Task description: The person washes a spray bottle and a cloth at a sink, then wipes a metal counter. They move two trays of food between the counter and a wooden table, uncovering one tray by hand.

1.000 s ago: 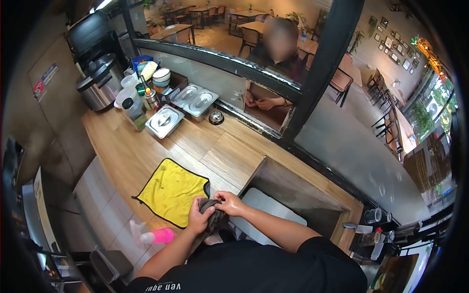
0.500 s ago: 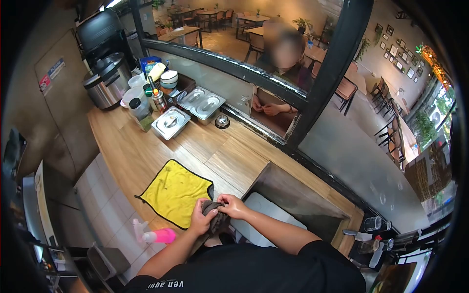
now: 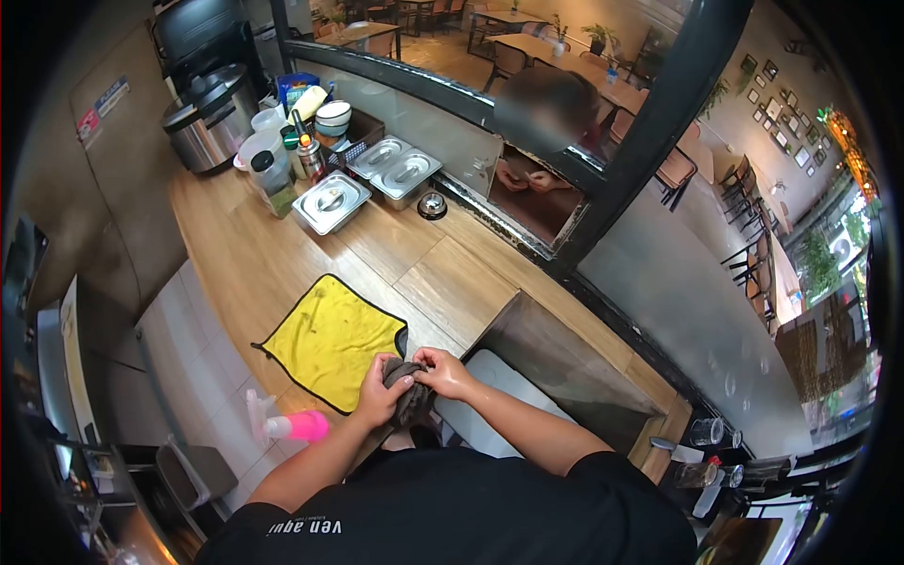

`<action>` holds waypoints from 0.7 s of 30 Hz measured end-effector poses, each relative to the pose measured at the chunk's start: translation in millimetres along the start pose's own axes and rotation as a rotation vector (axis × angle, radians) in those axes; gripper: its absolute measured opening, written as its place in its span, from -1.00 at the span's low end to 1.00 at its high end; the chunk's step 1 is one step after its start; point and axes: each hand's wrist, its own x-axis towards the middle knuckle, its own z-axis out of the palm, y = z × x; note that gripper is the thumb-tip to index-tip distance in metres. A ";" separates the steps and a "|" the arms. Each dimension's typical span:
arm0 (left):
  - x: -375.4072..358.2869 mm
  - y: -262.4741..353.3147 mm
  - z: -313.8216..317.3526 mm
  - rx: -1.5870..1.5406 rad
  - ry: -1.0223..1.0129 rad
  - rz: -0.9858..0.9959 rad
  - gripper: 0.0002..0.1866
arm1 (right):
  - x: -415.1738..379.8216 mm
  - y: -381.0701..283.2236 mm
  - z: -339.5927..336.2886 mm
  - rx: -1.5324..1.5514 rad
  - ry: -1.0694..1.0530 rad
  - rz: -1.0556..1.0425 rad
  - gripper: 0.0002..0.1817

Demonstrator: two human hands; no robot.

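Note:
A crumpled dark grey cloth (image 3: 408,384) is gripped between my two hands at the counter's front edge. My left hand (image 3: 380,391) has its fingers wrapped round the cloth's left side. Pinching the upper right part of it is my right hand (image 3: 443,373). Just behind and left of my hands, a yellow cloth (image 3: 334,339) with a dark border lies spread on the wooden counter (image 3: 438,273). A pink spray bottle (image 3: 299,426) is left of my left forearm.
Lidded metal containers (image 3: 331,201), a call bell (image 3: 432,205), bottles and a steel cooker (image 3: 212,122) stand at the back left. A grey recess (image 3: 565,363) is at right, with glasses (image 3: 706,431) beyond. Another person's hands (image 3: 527,177) show through the window opening.
The view has shifted slightly, so the counter and its items appear higher. The person beyond the window has lowered their head. Both my hands still hold the grey cloth.

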 end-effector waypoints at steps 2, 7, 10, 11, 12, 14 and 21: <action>0.1 3.9 0.7 -0.030 -0.003 -0.008 -0.49 | 2.6 1.7 1.6 0.091 -0.033 0.043 -0.85; -1.2 0.3 -1.4 0.025 0.012 0.006 -0.48 | 4.7 15.3 1.8 -0.064 0.032 -0.013 -0.77; -0.9 4.6 -0.2 0.032 0.026 0.015 -0.48 | 4.8 13.8 -0.1 -0.047 0.001 0.007 -0.77; -0.6 5.9 -0.5 0.026 0.016 0.008 -0.49 | 5.6 13.5 0.1 -0.008 -0.013 0.012 -0.78; -1.5 6.3 -1.2 0.022 0.006 0.000 -0.49 | 5.8 13.4 1.3 0.034 -0.028 0.018 -0.77; -0.6 6.4 -1.2 0.017 0.023 0.012 -0.49 | 0.0 -7.0 2.5 0.125 -0.034 0.062 -0.69; -0.4 2.2 -3.2 -0.005 0.006 0.022 -0.48 | 4.7 4.0 1.0 0.042 -0.060 0.041 -0.76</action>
